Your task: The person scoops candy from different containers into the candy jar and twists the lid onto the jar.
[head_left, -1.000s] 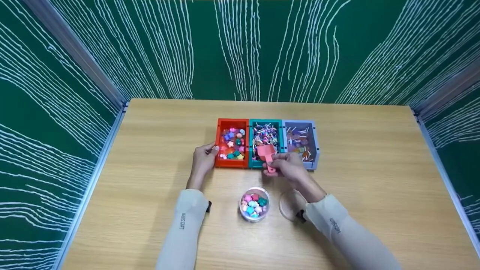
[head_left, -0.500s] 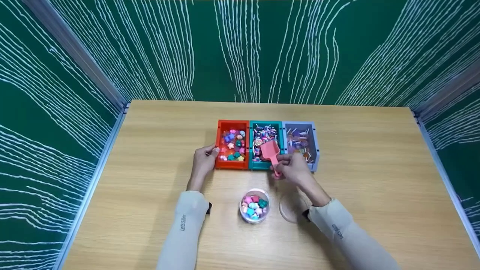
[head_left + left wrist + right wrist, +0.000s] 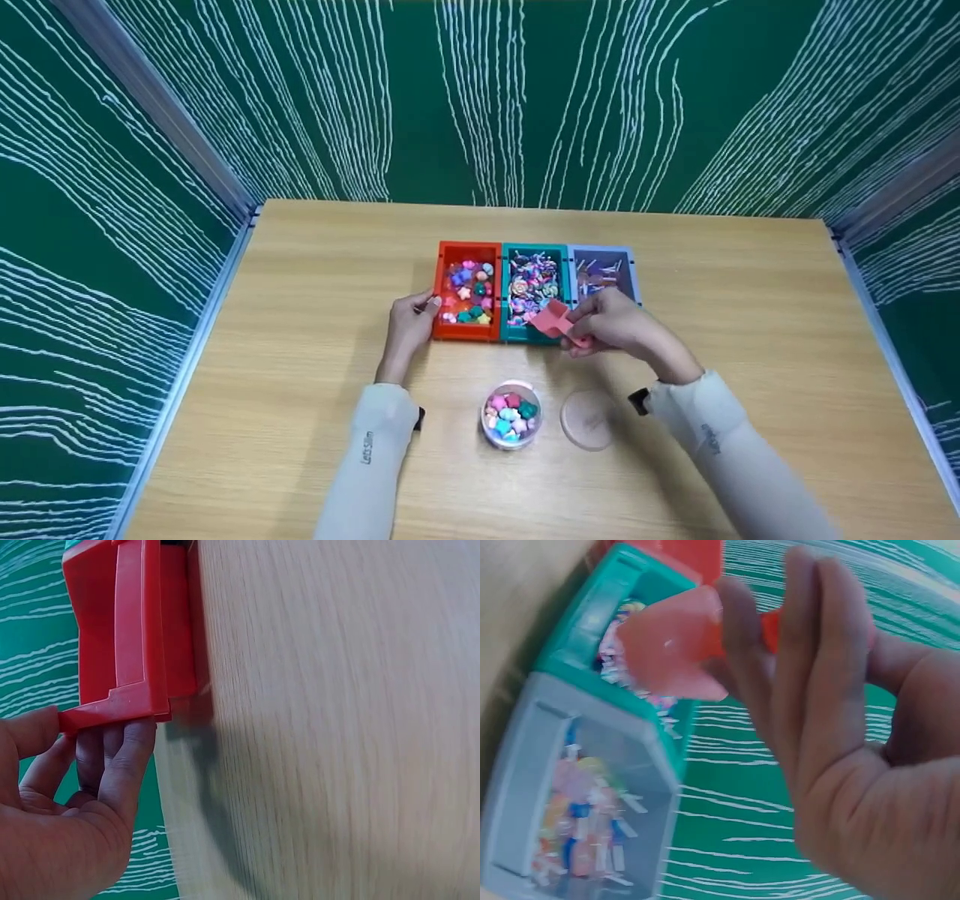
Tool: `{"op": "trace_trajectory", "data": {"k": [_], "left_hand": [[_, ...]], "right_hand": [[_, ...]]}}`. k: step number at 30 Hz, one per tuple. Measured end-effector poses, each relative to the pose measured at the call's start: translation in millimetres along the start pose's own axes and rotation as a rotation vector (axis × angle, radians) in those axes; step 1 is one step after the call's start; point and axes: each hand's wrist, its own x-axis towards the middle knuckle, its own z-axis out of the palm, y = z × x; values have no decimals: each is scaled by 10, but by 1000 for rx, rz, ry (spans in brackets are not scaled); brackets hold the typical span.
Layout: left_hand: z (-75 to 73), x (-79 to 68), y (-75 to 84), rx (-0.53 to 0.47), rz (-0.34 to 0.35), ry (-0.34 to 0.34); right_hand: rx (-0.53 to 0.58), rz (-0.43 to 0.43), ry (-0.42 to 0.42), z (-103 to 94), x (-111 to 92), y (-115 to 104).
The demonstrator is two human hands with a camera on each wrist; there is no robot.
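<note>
My right hand (image 3: 619, 322) pinches a small pink scoop (image 3: 553, 319) by its handle, over the near end of the green bin (image 3: 534, 245). In the right wrist view the tilted scoop (image 3: 671, 641) looks blurred, and whether it carries anything cannot be told. Colourful lollipop-like pieces (image 3: 534, 277) fill the green bin. My left hand (image 3: 409, 322) holds the left wall of the red bin (image 3: 442, 259); in the left wrist view the thumb is at the rim and the fingers (image 3: 124, 765) lie against the outside wall. Star-shaped and rounded beads (image 3: 465, 292) lie in the red bin.
A grey-lilac bin (image 3: 636, 274) with small stick-ended pieces adjoins the green one, partly behind my right hand. Nearer me stand a clear round jar (image 3: 511, 445) of colourful beads and a clear round lid (image 3: 589, 421). Green walls enclose the wooden table (image 3: 315, 247).
My right hand has drawn the scoop slightly right and turned it, so its blade tilts sideways. The right forearm has swung right, uncovering the lid. My left hand stays on the red bin.
</note>
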Motion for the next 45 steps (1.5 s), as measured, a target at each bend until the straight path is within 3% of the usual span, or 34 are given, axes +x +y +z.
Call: {"op": "trace_trajectory", "data": {"k": [7, 12, 16, 23, 29, 34, 45], "left_hand": [[-11, -20, -6, 2, -19, -1], [-6, -22, -10, 17, 46, 9], [8, -30, -8, 19, 48, 3], [6, -27, 19, 13, 36, -3], [-15, -36, 15, 12, 24, -7], [-15, -36, 0, 18, 27, -3], [-6, -28, 3, 29, 66, 13]], "right_hand": [[204, 33, -185, -165, 84, 27], [445, 76, -256, -193, 128, 19], [563, 146, -246, -229, 152, 3], [667, 229, -178, -197, 173, -117], [701, 237, -83, -33, 195, -207], [696, 154, -32, 130, 223, -80], [425, -90, 150, 458, 258, 196]]}}
